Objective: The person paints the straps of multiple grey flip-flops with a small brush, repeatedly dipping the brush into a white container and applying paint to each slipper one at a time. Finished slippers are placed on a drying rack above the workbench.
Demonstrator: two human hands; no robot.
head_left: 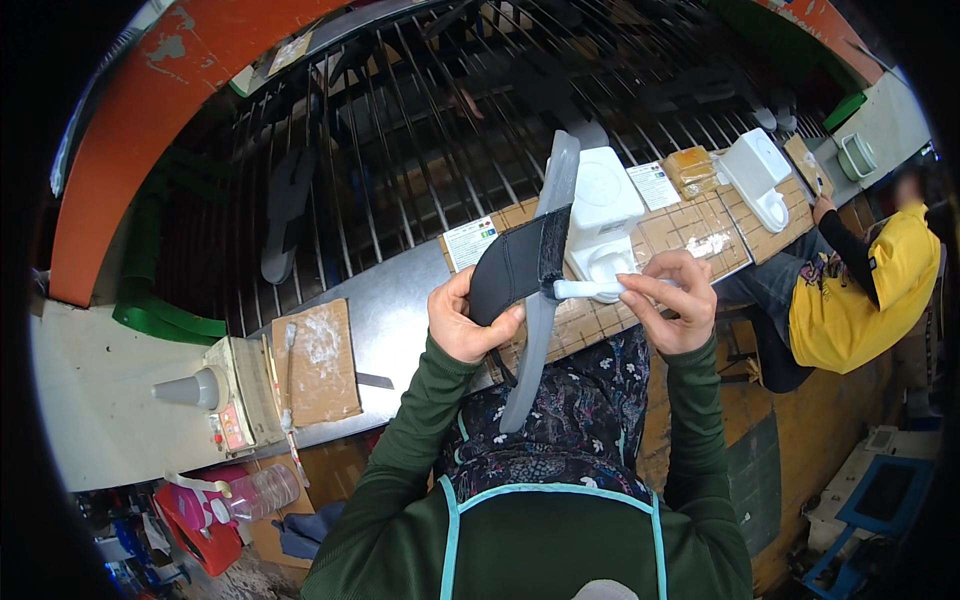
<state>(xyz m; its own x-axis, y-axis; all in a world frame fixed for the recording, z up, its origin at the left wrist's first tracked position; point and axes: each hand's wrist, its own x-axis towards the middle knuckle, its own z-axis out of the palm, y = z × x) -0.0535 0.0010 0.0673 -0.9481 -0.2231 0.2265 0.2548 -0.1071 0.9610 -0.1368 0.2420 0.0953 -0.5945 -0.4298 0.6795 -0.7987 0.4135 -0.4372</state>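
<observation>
My left hand (458, 318) is closed on the black strap (505, 265) of a slide sandal, thumb on one face and fingers behind. The sandal's grey sole (540, 355) stands on edge, running from above the bench down toward my lap. Between the thumb and fingers of my right hand (676, 300) is a slim white brush (585, 289). Its tip meets the sandal where strap and sole join; the bristles are too small to make out. Just behind the brush is a white dispenser (604, 195) with a small round cup at its base.
A rack of metal bars (420, 150) with dark sandals lies beyond the bench. Cardboard (318, 360) smeared white rests at left, near a grey cone (190, 389). At right, a person in yellow (865, 290) sits by a second white dispenser (757, 165) and an amber block (692, 170).
</observation>
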